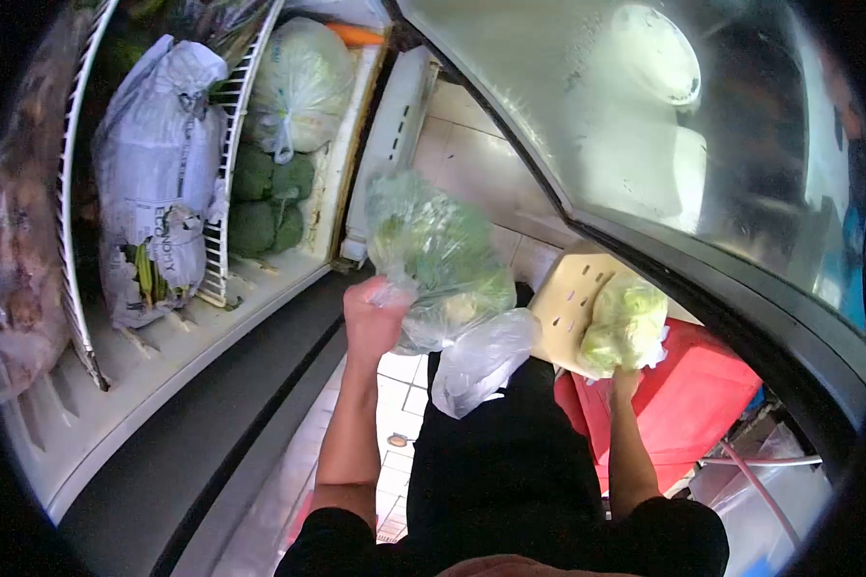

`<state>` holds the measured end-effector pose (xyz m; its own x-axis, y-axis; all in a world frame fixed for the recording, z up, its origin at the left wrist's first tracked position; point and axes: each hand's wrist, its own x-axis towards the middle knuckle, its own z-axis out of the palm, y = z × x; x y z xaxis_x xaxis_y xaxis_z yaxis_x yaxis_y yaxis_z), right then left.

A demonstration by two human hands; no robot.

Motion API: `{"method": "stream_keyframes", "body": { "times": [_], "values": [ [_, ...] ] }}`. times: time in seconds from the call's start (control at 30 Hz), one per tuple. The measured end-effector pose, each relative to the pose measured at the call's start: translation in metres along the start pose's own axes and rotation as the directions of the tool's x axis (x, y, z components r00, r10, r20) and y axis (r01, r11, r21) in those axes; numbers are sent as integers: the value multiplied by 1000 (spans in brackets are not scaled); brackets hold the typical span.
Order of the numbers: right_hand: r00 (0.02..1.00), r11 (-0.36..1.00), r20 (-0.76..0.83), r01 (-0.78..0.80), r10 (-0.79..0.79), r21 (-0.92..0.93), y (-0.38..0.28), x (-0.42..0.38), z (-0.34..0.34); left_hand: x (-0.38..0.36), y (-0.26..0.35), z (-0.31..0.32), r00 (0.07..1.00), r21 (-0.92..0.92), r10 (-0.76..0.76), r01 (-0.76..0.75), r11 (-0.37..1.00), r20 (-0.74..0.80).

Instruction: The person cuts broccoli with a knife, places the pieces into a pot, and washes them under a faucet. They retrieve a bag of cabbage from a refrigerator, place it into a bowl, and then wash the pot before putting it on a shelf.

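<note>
My left hand (370,313) is closed round the side of a clear plastic bag of leafy green vegetables (443,245), which hangs in front of my legs. The bag's loose, cloudy end (484,361) droops over my dark trousers. On the right, my right hand (627,382) grips the lower end of a pale green leafy head in clear plastic (627,325); its fingers are partly hidden by the wrapping. Behind that bagged head is a beige plastic panel with slots (560,306), overlapped by it in this view.
An open fridge on the left has white wire racks (236,115), a paper-wrapped bundle (164,183), broccoli (271,202) and a bagged round pale vegetable (303,87). Its glass door (587,125) slants across the upper right. A red plastic container (688,394) stands below, on tiled floor (394,394).
</note>
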<state>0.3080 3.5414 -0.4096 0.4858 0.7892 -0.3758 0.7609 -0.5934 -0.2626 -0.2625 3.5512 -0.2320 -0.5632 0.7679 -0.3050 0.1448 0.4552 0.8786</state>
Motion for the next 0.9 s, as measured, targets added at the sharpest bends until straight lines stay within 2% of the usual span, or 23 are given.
{"method": "stream_keyframes", "body": {
  "times": [0.03, 0.1, 0.13, 0.17, 0.2, 0.23, 0.27, 0.3, 0.37, 0.4, 0.43, 0.47, 0.5, 0.53, 0.57, 0.63, 0.67, 0.73, 0.77, 0.8, 0.83, 0.87, 0.9],
  "values": [
    [982, 977, -35, 179, -184, -118, -53, -26, -15, 8, 14, -2, 1000, -64, -7, 6, 998, -15],
    [904, 920, 201, 342, -378, 191, -160, -74, -30, 27, 40, -4, 999, -50, 6, -9, 999, -48],
    [814, 767, 417, 53, -404, 639, -193, -95, -8, 35, 52, -7, 998, -36, 5, -8, 999, -70],
    [621, 609, 662, -349, -418, 712, -276, -128, -31, 42, 62, -11, 997, -41, 11, -14, 999, -79],
    [473, 409, 688, -565, -551, 716, -319, -153, -12, 52, 72, -15, 989, 42, 129, -126, 991, -75],
    [384, 562, 665, -356, -640, 746, -308, -157, 40, 63, 83, -19, 967, 127, 248, -239, 963, -65],
    [286, 401, 596, -521, -750, 753, -390, -175, 25, 73, 96, -22, 962, 127, 262, -251, 960, -81],
    [390, 309, 701, -695, -597, 649, -432, -192, 27, 82, 109, -25, 910, 180, 402, -381, 907, -98],
    [303, 626, 817, -529, -491, 573, -478, -173, 88, 104, 116, -32, 837, 245, 536, -501, 830, -108],
    [356, 588, 613, -189, -705, 786, -504, -171, 115, 117, 116, -37, 772, 376, 631, -565, 735, -74],
    [302, 433, 372, 168, -878, 886, -530, -174, 137, 130, 116, -41, 701, 497, 713, -610, 617, -24],
    [297, 427, 369, 165, -881, 889, -551, -182, 152, 143, 111, -45, 699, 504, 715, -609, 613, -25],
    [281, 449, 564, -383, -776, 808, -571, -191, 164, 157, 101, -47, 723, 594, 690, -540, 596, -35],
    [149, 329, 719, -814, -678, 479, -586, -203, 174, 167, 89, -49, 746, 675, 664, -466, 572, -47],
    [146, 330, 717, -813, -682, 479, -600, -217, 179, 176, 72, -62, 764, 733, 645, -424, 532, -25],
    [304, 320, 759, -771, -575, 551, -622, -240, 185, 181, 59, -76, 724, 740, 687, -426, 520, -66],
    [306, 319, 759, -771, -575, 552, -626, -245, 193, 180, 53, -80, 684, 746, 722, -429, 510, -100],
    [506, 293, 527, -471, -683, 832, -632, -254, 218, 176, 34, -89, 654, 725, 739, -429, 538, -162],
    [498, 303, 538, -478, -680, 825, -631, -245, 217, 171, 27, -94, 615, 706, 758, -437, 558, -218],
    [438, 322, 245, 110, -865, 940, -632, -224, 208, 172, 19, -94, 618, 712, 754, -425, 560, -224],
    [186, 139, 22, 647, -982, 750, -639, -212, 203, 174, 9, -85, 590, 762, 772, -381, 524, -236],
    [183, 137, 22, 643, -983, 753, -653, -214, 206, 178, -7, -81, 558, 806, 794, -340, 485, -242],
    [343, 227, 104, 341, -933, 912, -665, -215, 209, 178, -41, -81, 616, 809, 731, -248, 533, -293]
  ]
}}
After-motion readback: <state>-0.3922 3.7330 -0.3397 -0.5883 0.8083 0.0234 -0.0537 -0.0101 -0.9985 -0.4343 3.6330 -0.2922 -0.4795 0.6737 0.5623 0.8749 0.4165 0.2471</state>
